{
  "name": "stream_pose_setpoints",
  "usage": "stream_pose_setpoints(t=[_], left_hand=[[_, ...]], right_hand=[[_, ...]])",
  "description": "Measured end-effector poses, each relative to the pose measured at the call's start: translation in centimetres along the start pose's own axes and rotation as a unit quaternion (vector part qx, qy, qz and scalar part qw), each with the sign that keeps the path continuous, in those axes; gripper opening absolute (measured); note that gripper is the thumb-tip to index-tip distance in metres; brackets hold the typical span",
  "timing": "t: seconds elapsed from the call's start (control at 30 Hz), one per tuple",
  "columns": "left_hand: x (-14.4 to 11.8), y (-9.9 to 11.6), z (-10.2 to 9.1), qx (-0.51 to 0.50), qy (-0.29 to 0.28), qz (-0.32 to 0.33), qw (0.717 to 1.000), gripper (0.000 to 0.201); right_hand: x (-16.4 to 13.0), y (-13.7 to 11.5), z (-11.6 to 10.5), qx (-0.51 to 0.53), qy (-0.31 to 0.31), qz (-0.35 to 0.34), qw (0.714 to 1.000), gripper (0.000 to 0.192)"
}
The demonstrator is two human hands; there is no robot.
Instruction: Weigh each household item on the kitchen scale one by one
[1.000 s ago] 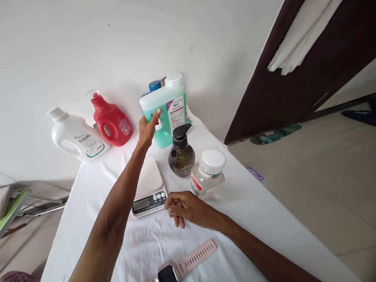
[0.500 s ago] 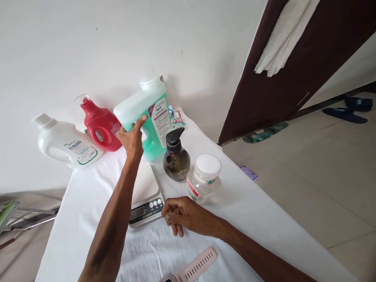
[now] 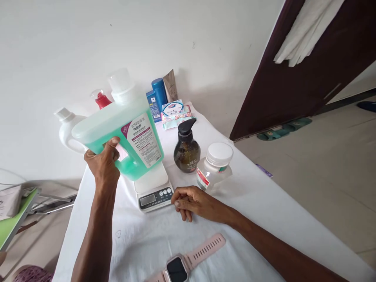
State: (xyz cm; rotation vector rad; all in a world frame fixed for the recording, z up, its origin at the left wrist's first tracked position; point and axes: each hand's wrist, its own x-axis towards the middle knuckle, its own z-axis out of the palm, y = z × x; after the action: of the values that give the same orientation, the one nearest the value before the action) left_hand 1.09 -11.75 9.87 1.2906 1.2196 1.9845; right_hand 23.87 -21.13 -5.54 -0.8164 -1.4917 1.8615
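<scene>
My left hand (image 3: 104, 162) is closed around the handle of a large translucent detergent jug (image 3: 141, 117) with green liquid and a white cap. The jug leans over the back of a white kitchen scale (image 3: 154, 197); whether its base touches the scale I cannot tell. My right hand (image 3: 194, 201) lies at the scale's right front corner, its fingers curled loosely with nothing visible in them. Just behind it are a squat clear jar (image 3: 216, 168) with a white lid and a dark pump bottle (image 3: 187, 152).
A pink smartwatch (image 3: 178, 268) lies near the front. At the back stand a white bottle (image 3: 69, 129), a partly hidden red bottle (image 3: 102, 100), a blue bottle (image 3: 159, 92), a brown tube (image 3: 170, 86) and a wipes pack (image 3: 178, 119). A dark door (image 3: 279, 86) is to the right.
The green jug has moved left and nearer, over the scale, in my left hand, uncovering the blue bottle, tube and packs. My right hand stays by the scale's corner. The view has shifted.
</scene>
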Motion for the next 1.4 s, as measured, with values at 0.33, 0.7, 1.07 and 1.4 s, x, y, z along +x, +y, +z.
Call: stream_pose_setpoints(t=[0.33, 0.7, 1.07, 1.4], left_hand=[[-2.3, 0.1, -3.2, 0.017, 0.028, -0.042, 0.999, 0.046], [-2.9, 0.2, -5.5, 0.021, -0.114, 0.01, 0.993, 0.066], [-5.2, -9.2, -12.6, 0.117, 0.002, -0.15, 0.982, 0.074], [-6.4, -10.5, -13.9, 0.157, -0.043, -0.125, 0.979, 0.069]], right_hand=[[-0.1, -0.4, 0.1, -0.009, -0.005, 0.002, 1.0, 0.045], [0.0, -0.2, 0.1, -0.021, -0.01, -0.006, 1.0, 0.046], [0.1, 0.1, 0.3, -0.017, -0.006, -0.016, 1.0, 0.048], [0.0, 0.1, 0.6, -0.03, 0.002, -0.007, 1.0, 0.049]])
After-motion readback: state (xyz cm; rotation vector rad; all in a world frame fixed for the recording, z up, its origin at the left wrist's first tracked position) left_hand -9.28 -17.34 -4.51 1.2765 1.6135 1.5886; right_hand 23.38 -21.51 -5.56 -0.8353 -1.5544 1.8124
